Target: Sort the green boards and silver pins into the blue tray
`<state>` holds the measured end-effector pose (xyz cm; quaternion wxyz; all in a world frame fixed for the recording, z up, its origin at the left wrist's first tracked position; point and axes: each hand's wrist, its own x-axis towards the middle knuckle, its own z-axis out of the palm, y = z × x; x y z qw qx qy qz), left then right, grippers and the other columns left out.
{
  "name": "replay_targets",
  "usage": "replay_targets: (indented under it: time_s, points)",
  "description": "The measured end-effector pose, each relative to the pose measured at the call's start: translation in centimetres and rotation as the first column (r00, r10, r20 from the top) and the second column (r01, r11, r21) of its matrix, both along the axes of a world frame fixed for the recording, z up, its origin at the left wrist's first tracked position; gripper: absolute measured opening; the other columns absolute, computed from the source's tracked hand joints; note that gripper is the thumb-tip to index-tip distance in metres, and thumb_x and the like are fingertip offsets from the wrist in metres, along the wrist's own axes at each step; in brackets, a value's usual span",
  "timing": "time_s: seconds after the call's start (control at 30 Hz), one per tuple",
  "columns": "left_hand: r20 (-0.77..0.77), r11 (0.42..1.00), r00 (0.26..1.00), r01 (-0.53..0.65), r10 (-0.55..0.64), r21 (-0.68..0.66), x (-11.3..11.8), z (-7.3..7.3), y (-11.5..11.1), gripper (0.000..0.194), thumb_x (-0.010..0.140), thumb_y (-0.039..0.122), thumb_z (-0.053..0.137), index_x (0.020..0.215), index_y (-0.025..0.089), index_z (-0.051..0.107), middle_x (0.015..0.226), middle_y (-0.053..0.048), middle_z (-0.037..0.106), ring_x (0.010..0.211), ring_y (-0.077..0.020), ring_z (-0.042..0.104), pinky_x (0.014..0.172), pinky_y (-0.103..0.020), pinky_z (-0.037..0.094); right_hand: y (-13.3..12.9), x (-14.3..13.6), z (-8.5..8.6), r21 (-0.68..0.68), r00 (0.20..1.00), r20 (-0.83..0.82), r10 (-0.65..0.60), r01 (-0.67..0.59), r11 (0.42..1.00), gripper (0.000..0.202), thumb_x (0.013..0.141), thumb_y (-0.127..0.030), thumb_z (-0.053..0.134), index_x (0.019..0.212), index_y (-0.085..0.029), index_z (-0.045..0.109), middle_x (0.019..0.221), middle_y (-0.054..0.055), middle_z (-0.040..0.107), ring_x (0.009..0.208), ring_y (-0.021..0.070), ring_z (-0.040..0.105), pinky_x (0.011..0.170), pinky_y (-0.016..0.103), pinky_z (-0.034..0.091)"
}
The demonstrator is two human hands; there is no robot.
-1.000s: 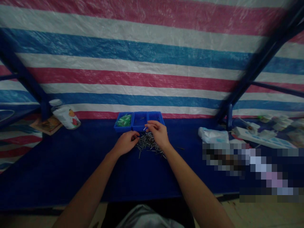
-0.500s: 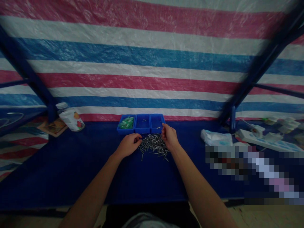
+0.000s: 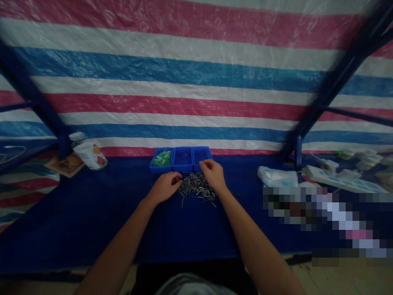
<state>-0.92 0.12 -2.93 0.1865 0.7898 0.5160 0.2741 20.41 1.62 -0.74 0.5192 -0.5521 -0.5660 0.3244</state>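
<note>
A loose pile of small metal screws point(image 3: 196, 185) lies on the blue table, too blurred for fine detail. At its left edge rests my left hand point(image 3: 167, 184), fingers curled in; whatever is in them is hidden. My right hand point(image 3: 214, 174) hovers over the pile's right side, thumb and fingers pinched just in front of the right blue bin point(image 3: 201, 153). I cannot make out what the pinch holds. In the middle blue bin point(image 3: 183, 163) lie a few thin metal pieces. Green plastic pieces point(image 3: 162, 158) fill the left blue bin point(image 3: 155, 169).
A labelled plastic jar point(image 3: 90, 153) stands on the left beside a brown flat item point(image 3: 66, 165). To the right are a white plastic packet point(image 3: 278, 177) and a power strip point(image 3: 340, 180) with plugs. Blue frame posts and a striped sheet stand behind. One area at right is pixelated.
My right hand has moved a little left from the right bin's front corner, its fingers now before the bin's middle. My left hand stays almost still. The view has shifted slightly.
</note>
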Motion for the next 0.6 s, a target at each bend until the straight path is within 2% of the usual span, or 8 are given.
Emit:
replay_targets:
  time_s: [0.03,0.07,0.13,0.17,0.23,0.33,0.6]
  points:
    - [-0.002,1.0,1.0,0.003,-0.003,0.002,0.0,0.0,0.0,0.02,0.085,0.027,0.057,0.099,0.019,0.069,0.085,-0.004,0.07,0.075,-0.0176,0.063,0.071,-0.03,0.047,-0.4,-0.2,0.0,0.048,0.982,0.181,0.05,-0.06,0.997,0.022,0.08,-0.042,0.064,0.083,-0.021,0.071,0.083,0.004,0.069,0.081,0.0182,0.058,0.076,0.032,0.042]
    - [-0.005,1.0,1.0,0.005,-0.005,0.004,0.0,-0.1,0.0,0.02,0.084,0.027,0.057,0.099,0.019,0.069,0.086,-0.004,0.07,0.075,-0.0176,0.063,0.071,-0.03,0.047,-0.8,-0.5,0.0,0.081,0.92,0.381,0.091,-0.131,0.988,0.022,0.082,-0.041,0.064,0.087,-0.022,0.073,0.09,0.005,0.07,0.089,0.0204,0.058,0.082,0.034,0.04]
    - [-0.017,1.0,1.0,0.012,-0.011,0.011,-0.1,-0.1,0.1,0.02,0.084,0.026,0.059,0.099,0.019,0.07,0.087,-0.004,0.069,0.077,-0.0179,0.063,0.072,-0.03,0.047,-1.6,-1.0,-0.1,0.081,0.715,0.687,0.128,-0.25,0.965,0.025,0.085,-0.042,0.063,0.096,-0.023,0.074,0.104,0.007,0.068,0.102,0.0248,0.053,0.086,0.039,0.037]
    - [-0.028,1.0,0.999,0.018,-0.018,0.015,-0.1,-0.1,0.1,0.019,0.084,0.026,0.059,0.097,0.019,0.07,0.088,-0.004,0.069,0.077,-0.0181,0.063,0.072,-0.03,0.047,-2.0,-1.3,-0.2,0.061,0.636,0.759,0.137,-0.278,0.959,0.027,0.085,-0.044,0.063,0.1,-0.024,0.073,0.108,0.008,0.066,0.106,0.0264,0.05,0.087,0.04,0.036]
    - [-0.055,0.999,0.998,0.034,-0.033,0.021,-0.2,-0.1,0.2,0.016,0.084,0.026,0.06,0.094,0.02,0.071,0.089,-0.004,0.069,0.078,-0.0182,0.063,0.072,-0.03,0.047,-2.3,-1.6,-0.3,0.023,0.545,0.823,0.157,-0.31,0.951,0.028,0.087,-0.045,0.061,0.104,-0.025,0.072,0.113,0.008,0.063,0.109,0.0273,0.047,0.087,0.041,0.033]
    - [-0.083,0.998,0.996,0.044,-0.042,0.034,-0.2,0.0,0.2,0.015,0.085,0.027,0.06,0.09,0.02,0.072,0.087,-0.004,0.068,0.077,-0.018,0.063,0.072,-0.03,0.046,-2.4,-1.8,-0.5,0.001,0.511,0.843,0.166,-0.311,0.95,0.024,0.09,-0.04,0.059,0.104,-0.025,0.072,0.112,0.008,0.062,0.108,0.0259,0.046,0.087,0.041,0.031]
    - [-0.074,0.998,0.997,0.03,-0.026,0.057,0.0,0.1,-0.1,0.012,0.085,0.025,0.06,0.085,0.021,0.071,0.082,-0.003,0.067,0.072,-0.0166,0.062,0.067,-0.028,0.044,-2.4,-1.8,-0.6,0.028,0.559,0.814,0.157,-0.307,0.951,0.017,0.091,-0.027,0.056,0.094,-0.024,0.072,0.107,0.007,0.063,0.103,0.0233,0.048,0.083,0.038,0.03]
